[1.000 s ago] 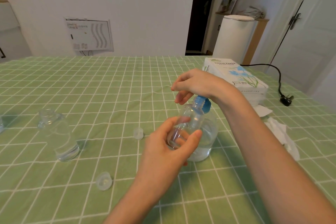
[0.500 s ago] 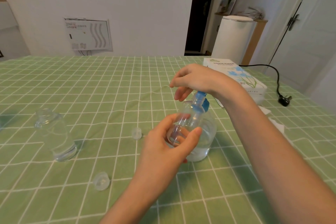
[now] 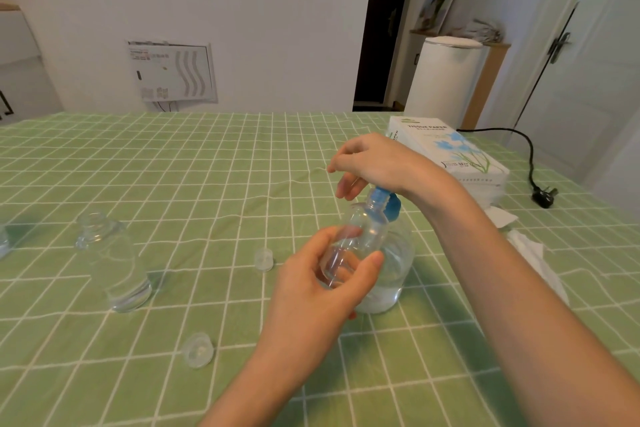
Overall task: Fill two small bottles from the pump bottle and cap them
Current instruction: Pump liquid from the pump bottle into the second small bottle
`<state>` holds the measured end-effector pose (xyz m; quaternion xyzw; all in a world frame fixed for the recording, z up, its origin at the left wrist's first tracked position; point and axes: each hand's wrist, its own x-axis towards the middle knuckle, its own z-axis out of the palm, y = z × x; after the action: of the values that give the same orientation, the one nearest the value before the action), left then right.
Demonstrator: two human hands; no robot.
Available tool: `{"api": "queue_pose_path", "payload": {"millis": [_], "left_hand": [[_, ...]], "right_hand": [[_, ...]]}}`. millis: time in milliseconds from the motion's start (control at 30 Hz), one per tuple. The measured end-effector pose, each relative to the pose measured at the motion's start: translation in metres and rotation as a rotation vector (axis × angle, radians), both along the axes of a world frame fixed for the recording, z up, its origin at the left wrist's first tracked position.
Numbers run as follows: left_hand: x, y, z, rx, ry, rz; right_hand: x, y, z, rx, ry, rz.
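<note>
Left hand (image 3: 322,284) raised mid-frame, thumb and fingers curled in a wrapping grip. Right hand (image 3: 374,163) above and beyond it, palm down, fingers drooping, wrist bent.

Worktop (image 3: 173,163) — green cloth, white grid. Tissue paper box (image 3: 450,152), white with blue flowers, right of centre. Crumpled white tissues (image 3: 533,253) just below it. Black cable and plug (image 3: 543,196) at right edge. White cylindrical bin (image 3: 446,80) behind — upper right. White wall panel (image 3: 173,71), upper left.
</note>
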<state>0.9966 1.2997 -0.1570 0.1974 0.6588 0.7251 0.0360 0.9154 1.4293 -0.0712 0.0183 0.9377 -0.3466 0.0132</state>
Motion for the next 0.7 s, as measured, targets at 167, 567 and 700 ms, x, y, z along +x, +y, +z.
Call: {"api": "queue_pose_path", "payload": {"millis": [167, 567, 700], "left_hand": [[-0.001, 0.002, 0.002, 0.005, 0.007, 0.011], [0.0, -0.001, 0.002, 0.007, -0.009, -0.007], [0.0, -0.002, -0.001, 0.008, -0.016, -0.014]], "right_hand": [[0.0, 0.002, 0.011, 0.045, 0.052, -0.006], [-0.002, 0.001, 0.001, 0.007, -0.068, 0.011], [-0.003, 0.001, -0.004, -0.013, -0.087, 0.003]]}}
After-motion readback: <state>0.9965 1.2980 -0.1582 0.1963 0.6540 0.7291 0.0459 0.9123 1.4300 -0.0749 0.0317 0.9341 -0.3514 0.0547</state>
